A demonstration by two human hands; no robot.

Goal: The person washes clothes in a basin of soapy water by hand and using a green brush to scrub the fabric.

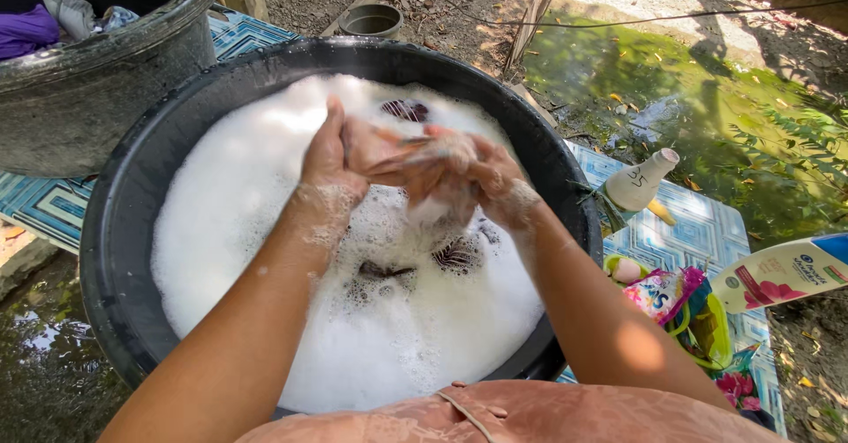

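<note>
Two hands work over one big black basin that is full of white foam. The left hand and the right hand meet above the middle of the basin, both covered with suds. Between them they grip one wet cloth, pinkish-brown and bunched up. The fingers of both hands are closed tight around it, so the cloth is pressed between the two fists. More dark patterned fabric lies in the water just under the hands, showing in two or three gaps in the foam; one more dark patch shows at the far side.

At the upper left stands a second basin, grey, with clothes piled inside; I can count one purple piece and at least two grey ones. Both basins stand on a blue patterned mat.

To the right of the black basin there are two bottles: one beige bottle standing tilted, and one white bottle lying on its side. Near them is one colourful packet in a green container. Behind the basin one small round pot sits on the ground. Green water lies at the upper right.
</note>
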